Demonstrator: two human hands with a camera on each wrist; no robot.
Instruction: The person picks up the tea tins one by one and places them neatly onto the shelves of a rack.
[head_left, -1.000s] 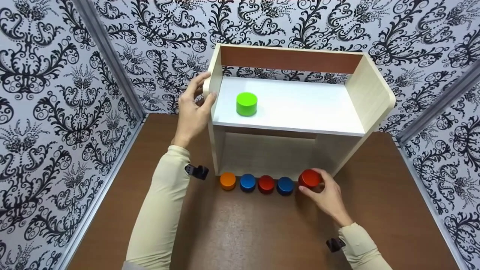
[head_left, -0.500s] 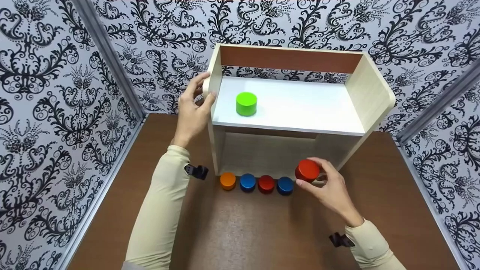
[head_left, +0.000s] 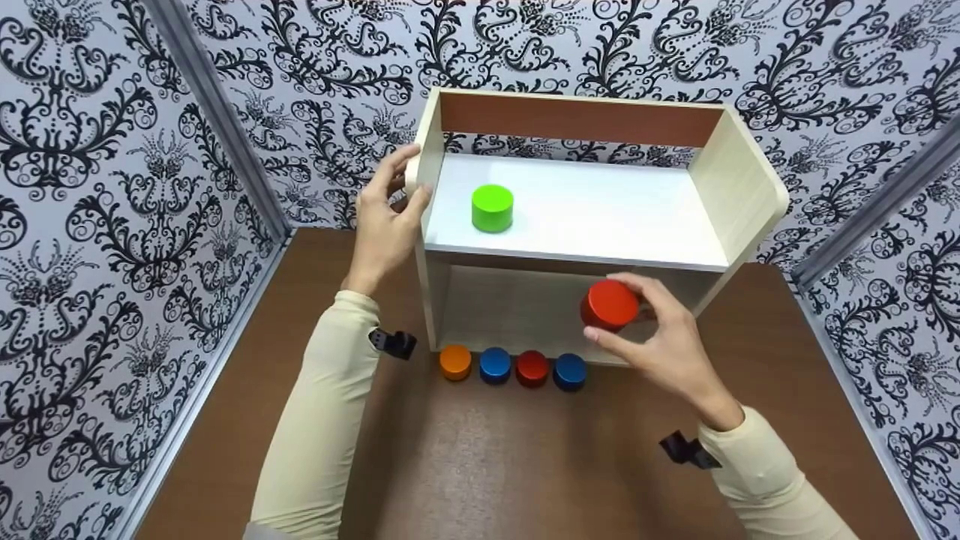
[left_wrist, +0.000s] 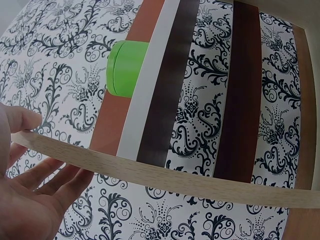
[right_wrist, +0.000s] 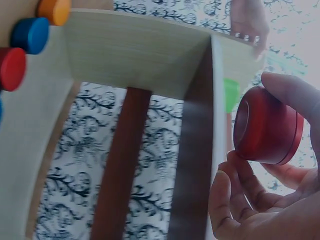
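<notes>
My left hand (head_left: 386, 217) grips the upper front edge of the left side panel of a small wooden shelf unit (head_left: 754, 180), thumb inside and fingers outside. In my right hand (head_left: 671, 349) a red round container (head_left: 611, 304) is pinched between thumb and fingers, held up in front of the lower compartment, below the white shelf's edge. The right wrist view shows its recessed base ring and a seam near the other end of the red container (right_wrist: 267, 125). A green round container (head_left: 493, 208) stands on the white upper shelf (head_left: 600, 210), near the left panel.
Along the unit's front base stand an orange container (head_left: 455, 362), a blue one (head_left: 495, 365), a red one (head_left: 532, 368) and another blue one (head_left: 570, 371), in a row on the brown table (head_left: 480, 465). Patterned walls (head_left: 315, 112) enclose the back and sides.
My right hand has lifted the red container from the right end of the row, upward and slightly left. The left hand keeps its hold on the side panel.
</notes>
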